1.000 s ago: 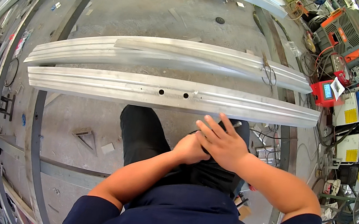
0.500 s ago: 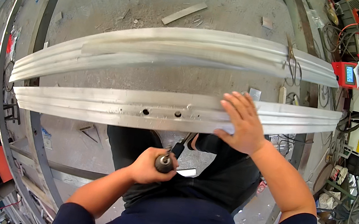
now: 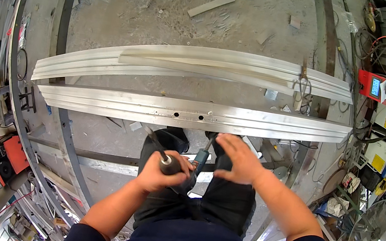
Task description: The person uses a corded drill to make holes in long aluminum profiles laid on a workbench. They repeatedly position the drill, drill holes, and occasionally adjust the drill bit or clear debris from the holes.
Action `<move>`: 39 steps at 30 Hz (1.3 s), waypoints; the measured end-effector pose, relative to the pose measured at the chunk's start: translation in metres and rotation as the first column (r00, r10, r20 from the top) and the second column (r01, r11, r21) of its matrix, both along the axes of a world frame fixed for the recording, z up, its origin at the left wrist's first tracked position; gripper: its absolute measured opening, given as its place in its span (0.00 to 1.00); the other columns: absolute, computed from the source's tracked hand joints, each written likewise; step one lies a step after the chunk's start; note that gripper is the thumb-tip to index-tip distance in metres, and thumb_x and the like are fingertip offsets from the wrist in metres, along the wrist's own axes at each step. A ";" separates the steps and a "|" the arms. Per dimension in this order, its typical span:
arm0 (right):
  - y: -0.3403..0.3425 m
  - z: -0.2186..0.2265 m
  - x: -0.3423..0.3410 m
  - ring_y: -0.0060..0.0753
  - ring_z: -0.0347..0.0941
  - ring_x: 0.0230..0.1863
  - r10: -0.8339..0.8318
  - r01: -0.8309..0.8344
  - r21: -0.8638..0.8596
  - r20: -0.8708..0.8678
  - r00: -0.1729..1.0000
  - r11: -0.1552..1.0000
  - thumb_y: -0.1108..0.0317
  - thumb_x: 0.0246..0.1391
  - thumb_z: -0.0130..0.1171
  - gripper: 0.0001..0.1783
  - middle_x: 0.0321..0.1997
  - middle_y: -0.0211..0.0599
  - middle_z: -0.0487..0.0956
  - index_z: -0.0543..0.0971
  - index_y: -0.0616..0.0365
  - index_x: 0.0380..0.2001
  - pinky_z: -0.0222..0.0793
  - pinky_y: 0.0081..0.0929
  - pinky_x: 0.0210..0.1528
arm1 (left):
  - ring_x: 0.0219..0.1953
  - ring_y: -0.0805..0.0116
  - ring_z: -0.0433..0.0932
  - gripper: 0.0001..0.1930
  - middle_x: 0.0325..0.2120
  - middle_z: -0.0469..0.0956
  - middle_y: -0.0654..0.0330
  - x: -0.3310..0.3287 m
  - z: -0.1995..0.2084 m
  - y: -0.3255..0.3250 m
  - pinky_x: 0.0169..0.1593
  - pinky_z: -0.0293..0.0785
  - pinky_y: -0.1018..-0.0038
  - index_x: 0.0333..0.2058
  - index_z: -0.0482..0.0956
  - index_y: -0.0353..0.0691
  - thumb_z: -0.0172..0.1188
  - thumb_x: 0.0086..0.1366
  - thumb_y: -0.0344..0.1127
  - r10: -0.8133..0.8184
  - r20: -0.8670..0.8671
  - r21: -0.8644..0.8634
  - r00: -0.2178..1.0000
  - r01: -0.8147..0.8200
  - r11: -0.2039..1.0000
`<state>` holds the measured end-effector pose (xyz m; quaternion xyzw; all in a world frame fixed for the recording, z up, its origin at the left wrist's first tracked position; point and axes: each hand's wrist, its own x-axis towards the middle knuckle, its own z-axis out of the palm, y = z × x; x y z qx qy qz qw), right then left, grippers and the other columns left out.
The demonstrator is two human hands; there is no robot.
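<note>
My left hand is closed around a power drill above my lap. Its dark chuck faces up, and the bit tilts toward the far left. A teal and black part of the tool shows beyond my fingers. My right hand is open with its fingers extended, just on the near side of a long silver aluminium profile, holding nothing. Two dark round holes lie near the middle of this profile, with small shavings around them. The profile spans two metal rails.
Farther off, more aluminium profiles lie overlapping across the rails, with scissors on their right end. A red device with a screen stands at the right among tools and cables. A flat metal strip lies on the littered floor.
My right hand has left the near profile and drawn back toward me and to the left. The drill's bit has swung to point far left. The whole view has shifted.
</note>
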<state>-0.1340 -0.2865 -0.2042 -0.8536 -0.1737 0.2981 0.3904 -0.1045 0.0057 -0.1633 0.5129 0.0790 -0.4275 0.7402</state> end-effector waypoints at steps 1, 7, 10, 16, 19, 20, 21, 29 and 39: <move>0.005 0.019 -0.007 0.55 0.59 0.72 0.029 -0.029 0.048 0.003 1.000 0.998 0.47 0.42 0.76 0.55 0.71 0.50 0.65 0.62 0.59 0.69 0.54 0.46 0.75 | 0.45 0.58 0.81 0.07 0.31 0.83 0.54 -0.002 0.008 0.003 0.60 0.71 0.57 0.30 0.80 0.35 0.69 0.52 0.26 0.122 -0.066 -0.071 0.990 -0.127 0.989; 0.016 0.116 -0.027 0.49 0.70 0.64 0.087 -0.083 0.130 -0.023 0.996 0.988 0.57 0.39 0.76 0.53 0.62 0.45 0.75 0.64 0.58 0.68 0.63 0.45 0.67 | 0.44 0.47 0.81 0.08 0.29 0.80 0.56 0.006 0.055 -0.015 0.55 0.76 0.48 0.32 0.78 0.41 0.63 0.63 0.38 0.531 -0.652 0.016 0.541 -0.691 0.723; -0.001 0.149 -0.019 0.56 0.78 0.51 0.001 0.002 0.133 -0.022 1.000 0.991 0.58 0.42 0.74 0.51 0.52 0.48 0.81 0.63 0.59 0.69 0.73 0.44 0.54 | 0.42 0.47 0.81 0.09 0.29 0.80 0.56 0.007 0.059 -0.041 0.52 0.78 0.47 0.32 0.78 0.41 0.64 0.64 0.40 0.586 -0.668 0.122 0.457 -0.710 0.694; -0.040 0.222 -0.023 0.63 0.78 0.48 -0.139 0.142 -0.009 -0.265 0.954 0.990 0.54 0.47 0.71 0.51 0.47 0.58 0.82 0.59 0.55 0.71 0.75 0.48 0.51 | 0.43 0.47 0.79 0.19 0.37 0.77 0.47 0.003 0.104 -0.119 0.50 0.78 0.50 0.43 0.74 0.31 0.63 0.66 0.44 0.624 -0.611 0.285 0.487 -0.600 0.747; -0.060 0.234 -0.029 0.64 0.78 0.50 -0.205 0.173 -0.123 -0.323 0.924 0.977 0.58 0.46 0.71 0.50 0.47 0.60 0.81 0.59 0.52 0.71 0.74 0.48 0.53 | 0.34 0.57 0.81 0.17 0.31 0.79 0.54 -0.004 0.095 -0.146 0.42 0.82 0.58 0.42 0.77 0.33 0.66 0.66 0.42 0.591 -0.642 0.290 0.488 -0.560 0.776; -0.065 0.238 -0.027 0.64 0.77 0.51 -0.224 0.181 -0.153 -0.348 0.910 0.972 0.60 0.45 0.72 0.50 0.48 0.60 0.81 0.60 0.52 0.71 0.74 0.47 0.54 | 0.33 0.58 0.81 0.16 0.31 0.80 0.55 -0.005 0.088 -0.153 0.41 0.82 0.59 0.41 0.78 0.34 0.66 0.66 0.42 0.594 -0.646 0.310 0.480 -0.547 0.778; -0.069 0.240 -0.028 0.65 0.77 0.51 -0.249 0.217 -0.129 -0.347 0.904 0.968 0.63 0.46 0.70 0.48 0.48 0.62 0.81 0.60 0.51 0.70 0.73 0.47 0.55 | 0.33 0.59 0.81 0.16 0.31 0.80 0.56 -0.008 0.083 -0.157 0.41 0.82 0.59 0.41 0.78 0.34 0.67 0.66 0.42 0.581 -0.653 0.293 0.486 -0.546 0.785; -0.075 0.253 -0.005 0.66 0.78 0.47 -0.249 0.149 -0.271 -0.382 0.890 0.951 0.62 0.44 0.66 0.47 0.42 0.63 0.82 0.61 0.55 0.69 0.74 0.49 0.51 | 0.33 0.63 0.82 0.16 0.33 0.81 0.58 0.003 0.083 -0.176 0.40 0.83 0.63 0.43 0.78 0.36 0.69 0.65 0.41 0.497 -0.686 0.248 0.531 -0.472 0.846; -0.053 0.205 0.007 0.67 0.78 0.49 -0.373 0.159 -0.482 -0.389 0.843 0.862 0.62 0.44 0.65 0.44 0.44 0.61 0.82 0.64 0.53 0.67 0.73 0.50 0.52 | 0.34 0.61 0.82 0.15 0.33 0.80 0.57 0.019 0.022 -0.190 0.41 0.84 0.60 0.43 0.77 0.36 0.66 0.65 0.40 0.424 -0.743 0.242 0.518 -0.383 0.892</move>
